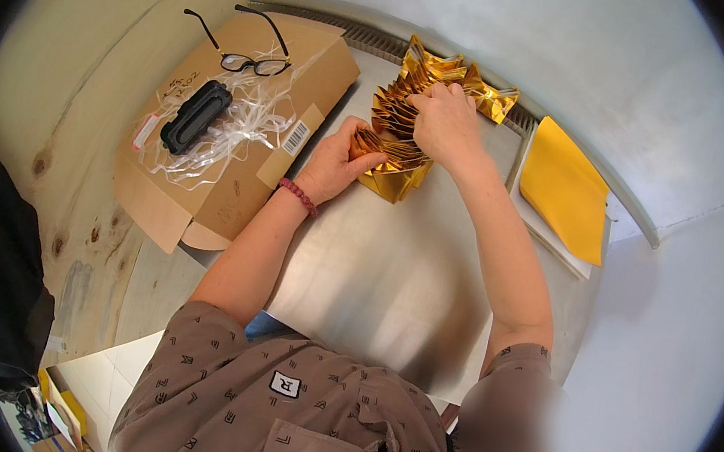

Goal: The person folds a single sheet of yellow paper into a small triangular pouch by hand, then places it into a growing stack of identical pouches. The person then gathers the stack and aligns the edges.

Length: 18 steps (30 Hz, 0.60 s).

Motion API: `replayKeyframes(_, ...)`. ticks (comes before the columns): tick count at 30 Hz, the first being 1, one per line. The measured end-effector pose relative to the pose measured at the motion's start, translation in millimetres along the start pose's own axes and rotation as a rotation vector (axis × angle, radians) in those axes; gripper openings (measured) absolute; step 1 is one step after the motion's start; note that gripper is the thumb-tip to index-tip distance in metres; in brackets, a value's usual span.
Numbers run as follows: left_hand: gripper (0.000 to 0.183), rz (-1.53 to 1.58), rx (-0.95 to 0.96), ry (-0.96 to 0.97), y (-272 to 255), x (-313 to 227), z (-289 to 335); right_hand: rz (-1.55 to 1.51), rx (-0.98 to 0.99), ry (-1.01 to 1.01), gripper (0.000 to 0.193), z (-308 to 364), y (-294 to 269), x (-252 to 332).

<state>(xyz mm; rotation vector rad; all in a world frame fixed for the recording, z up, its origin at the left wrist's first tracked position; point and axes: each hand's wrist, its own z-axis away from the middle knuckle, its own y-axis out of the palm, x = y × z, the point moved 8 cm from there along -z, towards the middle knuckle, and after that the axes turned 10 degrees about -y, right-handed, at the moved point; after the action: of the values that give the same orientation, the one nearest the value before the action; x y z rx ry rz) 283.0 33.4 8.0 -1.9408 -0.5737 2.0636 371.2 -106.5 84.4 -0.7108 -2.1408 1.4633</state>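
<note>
A curved row of folded gold foil pieces (395, 113) stands packed edge to edge on the metal tabletop, bending from near my left hand toward the far wall. My left hand (337, 162), with a dark red bead bracelet at the wrist, is closed around the near end of the row, its thumb over the edges. Bent fingers of my right hand (447, 123) press into the foil farther along the row. Their tips are partly hidden. Past the right hand, a few foil pieces (495, 100) fan out toward the back.
On the left lies a cardboard box (238, 163) bearing eyeglasses (254, 65), a black oblong plastic case (196, 117) and tangled white strips (237, 133). A yellow sheet (563, 188) rests on a white stack at the right. Pale walls and a ridged strip (370, 39) bound the metal tabletop (358, 269).
</note>
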Motion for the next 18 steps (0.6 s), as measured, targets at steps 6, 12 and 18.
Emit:
replayKeyframes(6,0.042,0.030,0.001,0.041,0,-3,2,-0.024,0.020,-0.004,0.030,-3,7,-1)
replayKeyframes(12,0.044,0.042,-0.008,0.074,0,-4,2,0.064,0.004,-0.054,0.035,0,4,8)
replayKeyframes(18,0.045,0.040,-0.023,0.092,0,-4,2,0.046,0.001,-0.049,0.031,1,3,10)
